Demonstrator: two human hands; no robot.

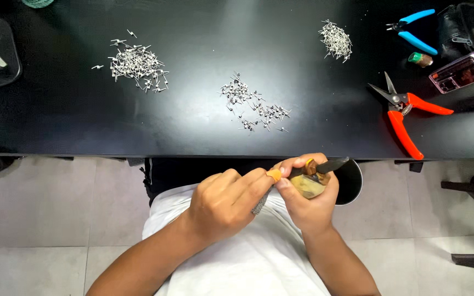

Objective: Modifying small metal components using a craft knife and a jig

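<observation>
1. We see both hands held close together below the near edge of the black bench [193, 109], over a white-clad lap; they touch at the fingertips.
2. The left hand [223, 203] is closed, pinching a small orange piece [274, 175]; a thin grey braided strand [260, 205] hangs beneath it.
3. The right hand [308, 200] is closed around a yellowish tool body [309, 186] whose dark tip [333, 164] points right, above a round black container [352, 183].
4. On the bench lie three heaps of small metal pins [138, 64]; orange-handled snips [404, 118] and blue-handled pliers [415, 30] rest far right, well apart from the hands.
</observation>
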